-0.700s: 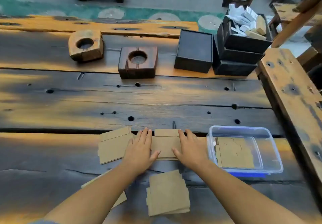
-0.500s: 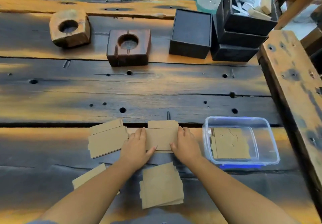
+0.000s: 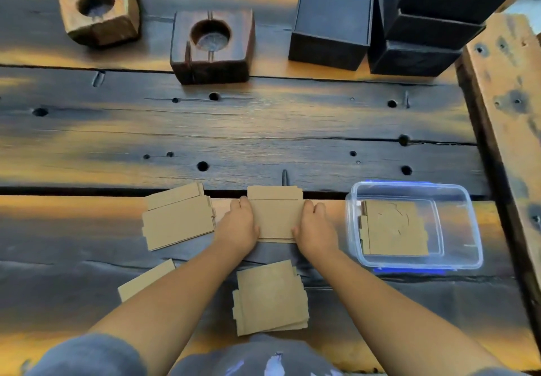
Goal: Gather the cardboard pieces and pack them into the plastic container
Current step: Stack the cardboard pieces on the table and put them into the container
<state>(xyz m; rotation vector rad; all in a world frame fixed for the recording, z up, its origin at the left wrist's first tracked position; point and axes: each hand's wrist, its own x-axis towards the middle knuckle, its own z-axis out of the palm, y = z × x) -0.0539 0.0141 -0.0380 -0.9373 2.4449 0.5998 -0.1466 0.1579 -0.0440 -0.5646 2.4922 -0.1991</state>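
Cardboard pieces, flat brown [image 3: 276, 219]: both hands, left [image 3: 238, 228] and right [image 3: 316, 229], have shifted from resting on top to gripping the stack's side edges, ready for lifting toward the clear plastic container [image 3: 456, 264].

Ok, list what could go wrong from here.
1. Both hands, left and right, squeeze the middle stack only at its side edges; loose sheets could fan out or slip when lifted.
2. The container already holds cardboard that nearly fills its floor, so a skewed stack may catch on the rim.
3. The near stack lies between the forearms and could get knocked.
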